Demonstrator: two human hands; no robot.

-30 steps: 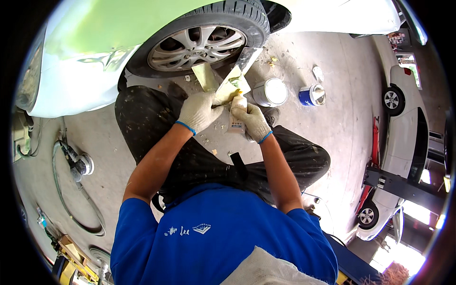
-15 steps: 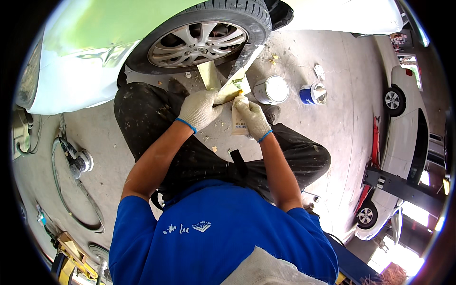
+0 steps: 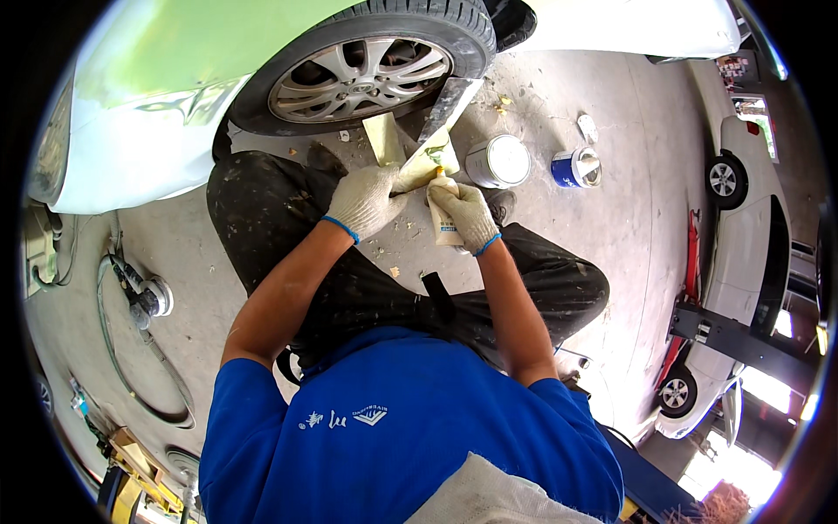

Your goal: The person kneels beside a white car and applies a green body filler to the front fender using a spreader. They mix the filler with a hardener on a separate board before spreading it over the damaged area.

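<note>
My left hand (image 3: pixel 367 203), in a white knit glove with a blue cuff, is closed on putty spreaders. One pale yellow flat blade (image 3: pixel 381 138) points up from the fingers. Beside it a longer putty-smeared spreader (image 3: pixel 430 159) slants to the upper right, its far part grey. My right hand (image 3: pixel 470 210), gloved alike, grips a pale squeeze tube (image 3: pixel 445 229) with an orange-yellow tip. That tip is close to the smeared surface; whether they touch is unclear. Both hands are in front of the car wheel (image 3: pixel 358 83), above my bent legs.
A white-lidded can (image 3: pixel 499 163) and a blue can (image 3: pixel 576 168) stand on the floor to the right. A pale green and white car body (image 3: pixel 148 96) rises ahead left. At left lie a sander (image 3: pixel 153 299) and its hose (image 3: pixel 109 323). A white car (image 3: pixel 738 253) is far right.
My right hand has shifted slightly, and the tube's lower end has swung right, so it now slants. My left hand and the spreaders stay nearly in place.
</note>
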